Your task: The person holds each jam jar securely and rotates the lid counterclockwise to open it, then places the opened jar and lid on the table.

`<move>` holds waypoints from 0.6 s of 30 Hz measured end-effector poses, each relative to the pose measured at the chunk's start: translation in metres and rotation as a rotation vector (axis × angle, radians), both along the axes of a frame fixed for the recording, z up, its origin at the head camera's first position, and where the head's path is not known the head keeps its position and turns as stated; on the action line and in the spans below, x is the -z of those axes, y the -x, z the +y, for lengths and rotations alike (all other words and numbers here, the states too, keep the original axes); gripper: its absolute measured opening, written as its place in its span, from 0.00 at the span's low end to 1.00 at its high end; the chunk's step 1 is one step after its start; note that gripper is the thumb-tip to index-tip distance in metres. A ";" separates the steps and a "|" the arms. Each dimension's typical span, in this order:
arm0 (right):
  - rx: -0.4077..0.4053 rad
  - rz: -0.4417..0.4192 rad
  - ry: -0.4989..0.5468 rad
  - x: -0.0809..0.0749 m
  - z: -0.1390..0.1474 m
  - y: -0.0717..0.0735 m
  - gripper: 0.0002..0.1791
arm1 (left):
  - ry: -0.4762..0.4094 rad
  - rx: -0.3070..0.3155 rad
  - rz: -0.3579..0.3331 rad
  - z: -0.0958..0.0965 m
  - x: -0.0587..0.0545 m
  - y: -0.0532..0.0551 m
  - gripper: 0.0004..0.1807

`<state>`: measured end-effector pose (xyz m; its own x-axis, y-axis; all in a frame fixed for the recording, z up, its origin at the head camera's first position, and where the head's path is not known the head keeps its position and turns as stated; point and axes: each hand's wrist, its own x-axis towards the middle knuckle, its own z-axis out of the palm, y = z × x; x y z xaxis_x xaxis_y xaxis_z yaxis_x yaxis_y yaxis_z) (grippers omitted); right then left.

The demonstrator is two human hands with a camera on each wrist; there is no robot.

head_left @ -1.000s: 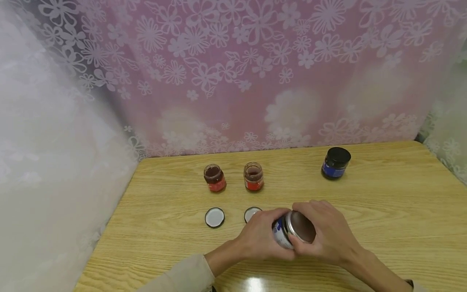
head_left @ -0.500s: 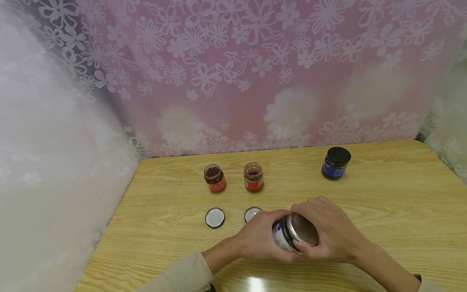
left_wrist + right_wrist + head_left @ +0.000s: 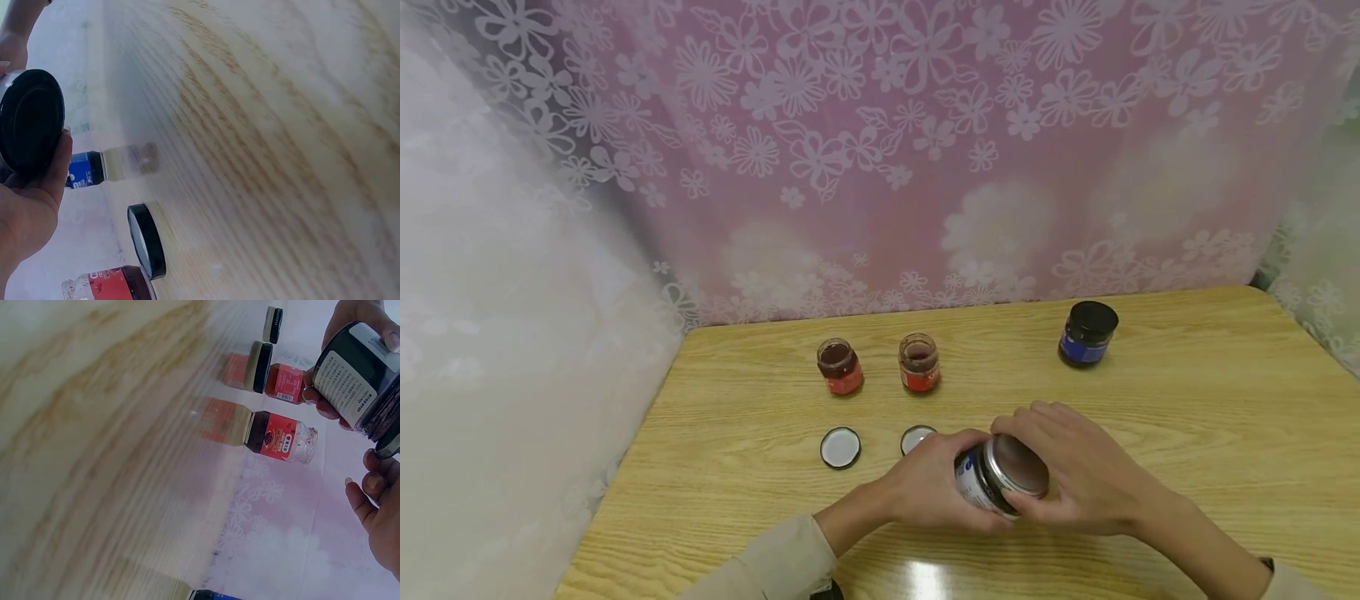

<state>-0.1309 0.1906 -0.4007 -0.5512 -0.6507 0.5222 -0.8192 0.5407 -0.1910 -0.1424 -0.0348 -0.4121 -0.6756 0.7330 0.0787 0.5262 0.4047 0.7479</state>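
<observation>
Tilted in front of me is a dark glass jar with a white and blue label. My left hand grips its body; in the left wrist view its dark base faces the camera. On the jar's mouth end, my right hand holds the lid between thumb and fingers. The right wrist view shows glass between the label and the lid's dark rim; whether the lid is fully off the glass I cannot tell.
Two uncapped red-labelled jars stand toward the back of the wooden table. Before them lie two upturned lids, one partly behind my left hand. A capped blue-labelled jar stands back right, near the floral curtain.
My right hand has turned a little on the lid, and more of the dark band between label and lid shows. Both hands have shifted slightly left with the jar.
</observation>
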 end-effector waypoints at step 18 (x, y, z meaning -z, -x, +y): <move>0.064 -0.146 0.152 -0.006 0.011 -0.002 0.35 | -0.103 -0.049 -0.113 -0.007 0.005 0.003 0.38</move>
<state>-0.1285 0.2018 -0.3949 -0.6658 -0.5316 0.5236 -0.7419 0.5468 -0.3881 -0.1456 -0.0422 -0.4176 -0.7195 0.6907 0.0731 0.4178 0.3464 0.8399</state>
